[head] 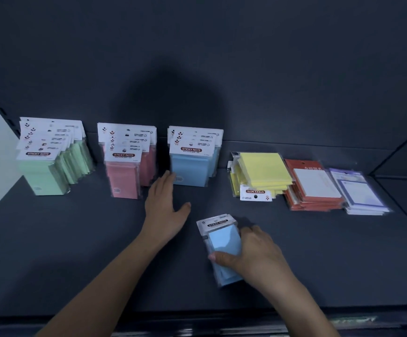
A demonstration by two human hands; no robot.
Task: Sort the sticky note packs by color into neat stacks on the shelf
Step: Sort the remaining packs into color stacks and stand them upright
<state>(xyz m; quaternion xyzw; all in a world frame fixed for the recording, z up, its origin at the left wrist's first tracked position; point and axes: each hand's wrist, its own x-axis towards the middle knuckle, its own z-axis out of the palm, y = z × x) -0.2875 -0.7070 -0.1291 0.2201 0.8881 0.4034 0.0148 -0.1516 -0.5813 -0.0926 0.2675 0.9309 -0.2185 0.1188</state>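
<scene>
1. Nearest to the camera, a blue sticky note pack (224,249) is held by the right hand (258,254). The thumb is pressed on the lower part of the pack and the other fingers are closed around its right edge. The pack is tilted, with its white header card pointing away from the person. It cannot be told if the pack touches the shelf (76,251) or is just above it.
2. A little farther, the left hand (166,205) is stretched forward with the palm down. The fingers are spread wide and nothing is held. The fingertips are just beside the lower left corner of the blue stack (192,164); contact cannot be confirmed.
3. At the back of the shelf, three upright rows are seen: a green stack (46,166) at the left, a pink stack (127,171) next to it, and the blue stack in the middle.
4. To the right, the packs are laid flat: a yellow pile (261,176), then an orange-red pile (314,188), then a purple-and-white pile (360,193) at the far right. One header card of the yellow pile is turned toward the person.
5. Behind everything, the dark back panel (270,69) is seen, with a shadow on it.
</scene>
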